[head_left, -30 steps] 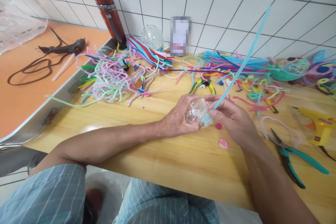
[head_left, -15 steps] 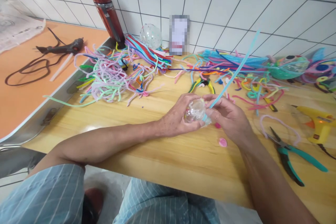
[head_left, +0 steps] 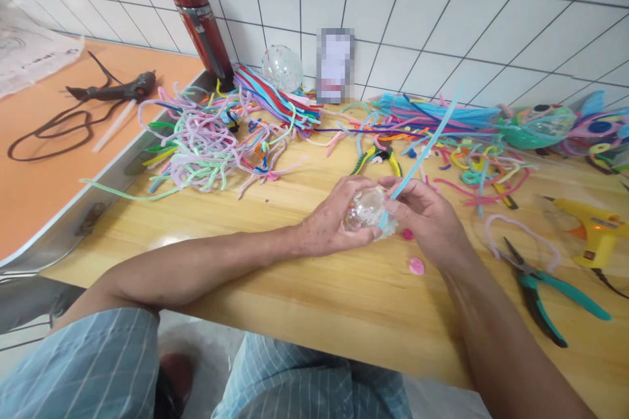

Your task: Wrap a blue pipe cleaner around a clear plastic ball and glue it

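Note:
A clear plastic ball (head_left: 366,208) with small coloured specks rests in my left hand (head_left: 331,217), whose fingers and thumb wrap around it. My right hand (head_left: 426,213) pinches a light-blue pipe cleaner (head_left: 428,148) against the ball's right side. The long end of the pipe cleaner sticks up and to the right; its lower part lies along the ball near my left thumb. Just below my right hand, two pink discs (head_left: 417,266) lie on the wooden table (head_left: 314,294).
Yellow-handled pliers (head_left: 378,158) lie beyond my hands. Teal-handled pliers (head_left: 540,281) and a yellow glue gun (head_left: 594,229) are at right. Tangled pipe cleaners (head_left: 201,150), a red thermos (head_left: 200,29) and a phone (head_left: 335,65) line the back. A black glue gun (head_left: 122,88) lies at left.
The light-blue pipe cleaner's free end has tilted lower and slightly left. My right hand has shifted slightly at the ball; my left hand keeps its hold.

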`<act>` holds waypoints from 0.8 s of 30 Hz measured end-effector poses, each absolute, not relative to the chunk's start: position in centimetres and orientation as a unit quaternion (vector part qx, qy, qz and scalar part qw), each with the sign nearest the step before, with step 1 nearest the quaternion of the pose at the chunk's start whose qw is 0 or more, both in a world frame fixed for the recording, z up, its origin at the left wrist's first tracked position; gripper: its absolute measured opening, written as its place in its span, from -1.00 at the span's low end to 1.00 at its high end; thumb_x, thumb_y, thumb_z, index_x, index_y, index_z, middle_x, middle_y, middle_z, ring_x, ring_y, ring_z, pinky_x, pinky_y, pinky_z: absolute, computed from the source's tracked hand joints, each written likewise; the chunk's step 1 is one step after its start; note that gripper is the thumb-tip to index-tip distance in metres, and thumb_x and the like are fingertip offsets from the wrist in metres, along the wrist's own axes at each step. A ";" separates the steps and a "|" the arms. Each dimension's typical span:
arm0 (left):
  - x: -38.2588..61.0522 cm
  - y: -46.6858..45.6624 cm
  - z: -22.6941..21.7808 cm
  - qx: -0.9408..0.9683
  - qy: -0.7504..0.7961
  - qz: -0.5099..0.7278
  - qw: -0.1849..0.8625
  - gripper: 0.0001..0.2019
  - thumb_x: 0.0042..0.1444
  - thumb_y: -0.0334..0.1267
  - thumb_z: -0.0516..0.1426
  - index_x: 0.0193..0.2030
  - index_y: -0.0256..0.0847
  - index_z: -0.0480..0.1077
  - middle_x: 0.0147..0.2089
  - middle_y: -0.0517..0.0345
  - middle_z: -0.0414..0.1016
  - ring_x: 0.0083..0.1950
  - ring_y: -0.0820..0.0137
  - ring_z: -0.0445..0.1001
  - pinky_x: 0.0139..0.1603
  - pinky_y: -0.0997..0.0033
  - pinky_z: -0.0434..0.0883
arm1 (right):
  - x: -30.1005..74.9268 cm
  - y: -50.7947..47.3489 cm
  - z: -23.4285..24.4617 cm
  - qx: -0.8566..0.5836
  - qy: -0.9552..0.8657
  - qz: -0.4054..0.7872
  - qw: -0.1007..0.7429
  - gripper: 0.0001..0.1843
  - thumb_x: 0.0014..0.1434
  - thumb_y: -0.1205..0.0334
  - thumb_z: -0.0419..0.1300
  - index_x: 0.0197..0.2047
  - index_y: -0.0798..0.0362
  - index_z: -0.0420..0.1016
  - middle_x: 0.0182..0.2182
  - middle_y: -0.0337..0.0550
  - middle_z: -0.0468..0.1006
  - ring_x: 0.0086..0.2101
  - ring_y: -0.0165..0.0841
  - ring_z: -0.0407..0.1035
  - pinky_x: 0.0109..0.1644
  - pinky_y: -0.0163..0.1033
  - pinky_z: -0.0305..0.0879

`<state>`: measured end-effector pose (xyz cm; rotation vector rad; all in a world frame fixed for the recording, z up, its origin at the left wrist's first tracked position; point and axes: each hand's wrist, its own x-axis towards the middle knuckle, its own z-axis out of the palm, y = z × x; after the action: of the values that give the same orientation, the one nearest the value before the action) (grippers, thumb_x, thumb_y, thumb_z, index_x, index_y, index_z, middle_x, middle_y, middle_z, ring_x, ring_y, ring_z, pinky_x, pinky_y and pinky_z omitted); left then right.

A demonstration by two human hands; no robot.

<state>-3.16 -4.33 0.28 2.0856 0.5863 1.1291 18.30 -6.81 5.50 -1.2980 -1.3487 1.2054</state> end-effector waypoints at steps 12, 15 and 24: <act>-3.4 -3.9 0.1 0.814 0.212 0.430 0.328 -0.22 0.23 -0.12 0.34 0.51 0.02 0.09 0.42 -0.14 0.32 0.49 0.03 0.33 0.51 -0.20 0.35 | 17.5 -6.7 5.6 -0.508 -0.508 0.516 0.467 -0.61 -0.03 -0.05 0.61 -0.21 -0.13 0.62 0.04 -0.20 0.72 -0.06 -0.21 0.62 0.08 -0.04 0.54; -3.7 -3.8 0.5 0.811 0.201 0.425 0.348 -0.28 0.30 -0.10 0.30 0.51 0.02 0.12 0.45 -0.13 0.32 0.49 0.05 0.33 0.52 -0.15 0.34 | 17.5 -6.7 5.6 -0.508 -0.505 0.513 0.473 -0.59 -0.04 -0.06 0.61 -0.22 -0.13 0.61 0.02 -0.19 0.73 -0.05 -0.20 0.63 0.08 -0.03 0.57; -3.8 -3.5 1.8 0.802 0.222 0.384 0.400 -0.28 0.23 -0.07 0.33 0.48 -0.02 0.20 0.47 -0.10 0.38 0.47 0.04 0.39 0.51 -0.09 0.34 | 17.2 -6.8 5.9 -0.511 -0.504 0.502 0.483 -0.57 -0.05 -0.06 0.61 -0.20 -0.12 0.60 -0.08 -0.20 0.76 -0.08 -0.20 0.64 0.04 -0.06 0.59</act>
<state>-3.84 -3.50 1.83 2.0283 0.5625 0.9720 17.21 -6.76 5.87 -1.2456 -1.2289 1.2224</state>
